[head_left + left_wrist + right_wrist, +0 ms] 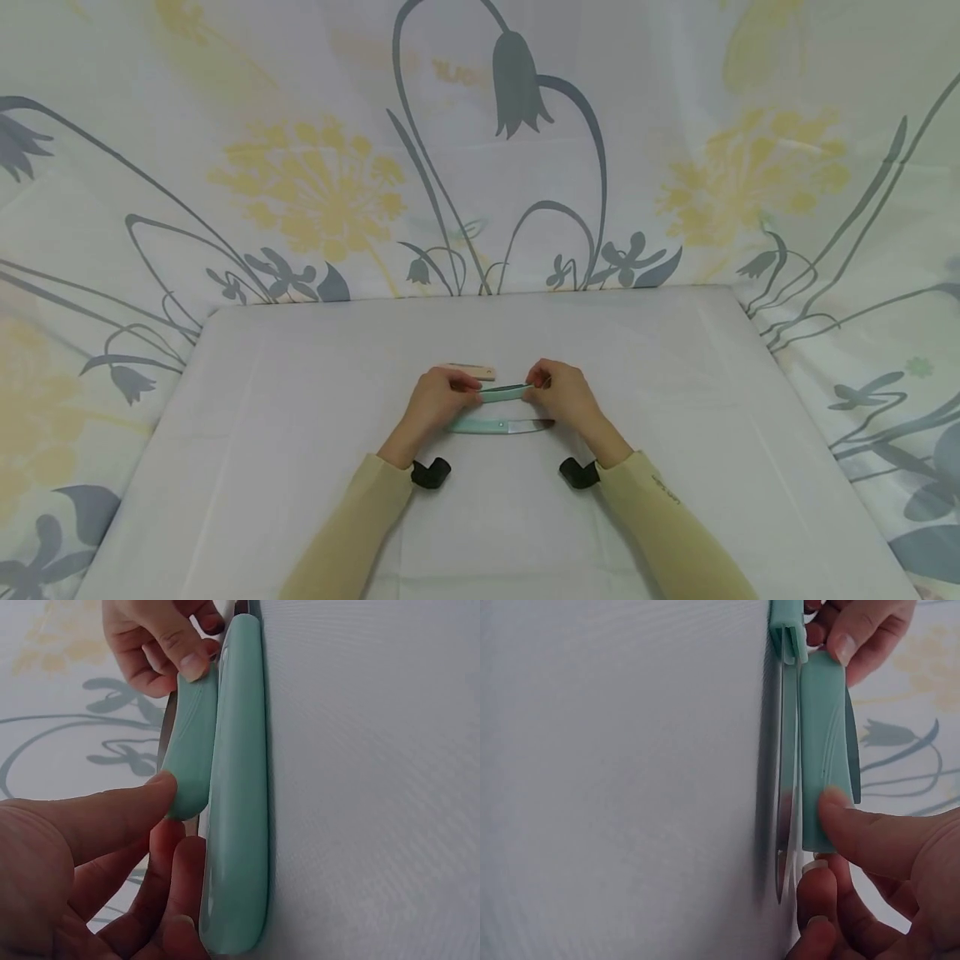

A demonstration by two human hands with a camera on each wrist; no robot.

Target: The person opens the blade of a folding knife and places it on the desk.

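Observation:
Between both hands is a short mint-green folding knife [504, 394], held level just above the table, a dark blade edge [853, 742] showing along its far side. My left hand [442, 395] pinches its left end between thumb and fingers. On the right end, my right hand [562, 393] has the same kind of pinch. Nearer to me lies a second knife [480, 426] with a mint-green handle, its blade out and pointing right, the tip beside the right hand. Behind the left hand is a beige-handled piece [483, 373] with a rivet, partly hidden by that hand.
A white cloth covers the table [300, 467]. Floral-patterned fabric [600, 150] rises behind its far edge and along both sides. Black wrist-worn devices [431, 473] sit at both sleeve cuffs.

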